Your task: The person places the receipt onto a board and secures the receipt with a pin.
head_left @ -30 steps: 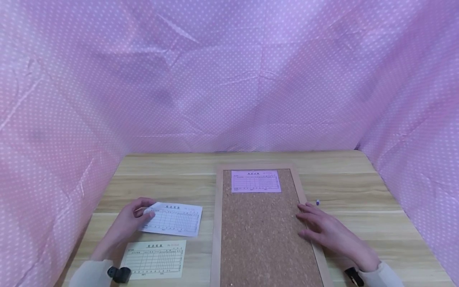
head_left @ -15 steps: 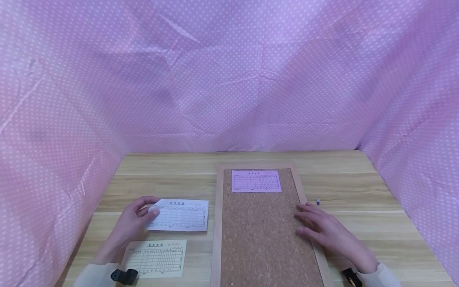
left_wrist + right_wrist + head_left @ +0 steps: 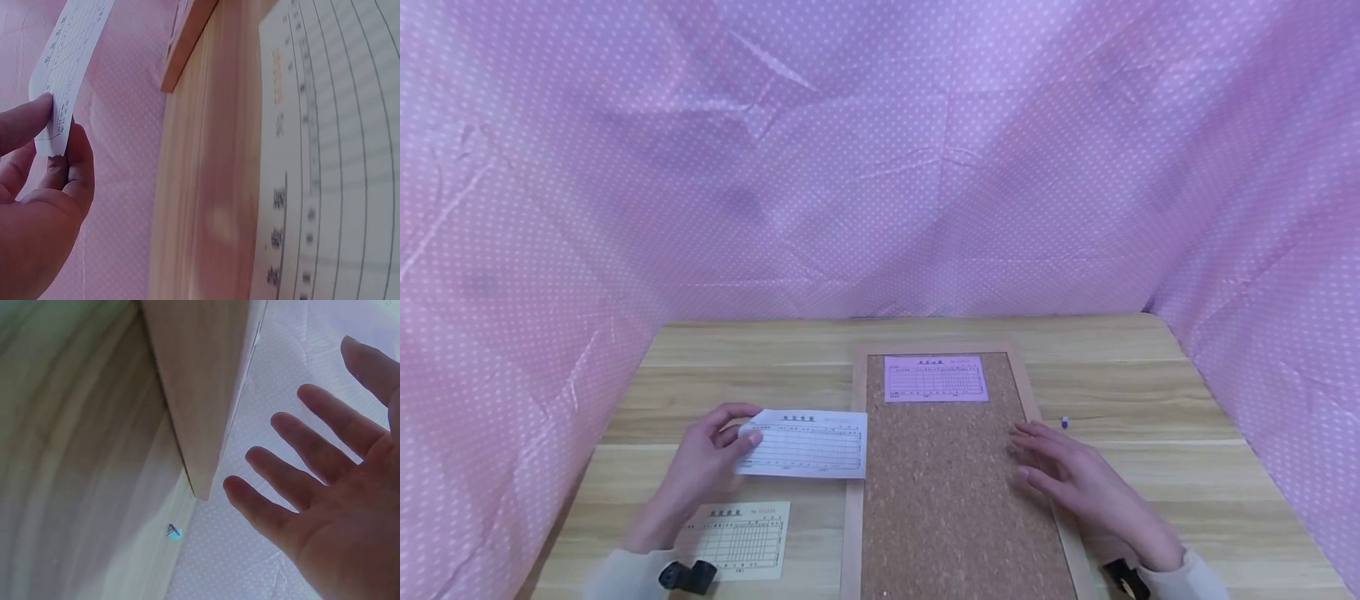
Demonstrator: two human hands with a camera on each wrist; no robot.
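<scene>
My left hand (image 3: pixel 700 467) pinches a white printed receipt slip (image 3: pixel 808 450) by its left edge, thumb on top and fingers beneath. The slip (image 3: pixel 70 69) is lifted above the table in the left wrist view. Its right end overlaps the left frame of a corkboard (image 3: pixel 955 492) in the head view. A pink slip (image 3: pixel 936 380) of the same form lies near the board's far end. My right hand (image 3: pixel 1078 475) hovers over the board's right frame; the right wrist view shows its fingers (image 3: pixel 315 447) spread and holding nothing.
A pale yellow slip (image 3: pixel 745 537) lies on the wooden table (image 3: pixel 760 346), partly behind my left wrist. Right of the board lies a small push pin (image 3: pixel 1064 422), also visible in the right wrist view. Pink dotted cloth (image 3: pixel 880 183) hangs around the back and sides.
My left hand has carried the white slip rightward and slightly farther away, from the bare table to the board's left frame. The right hand has come slightly up off the board's frame.
</scene>
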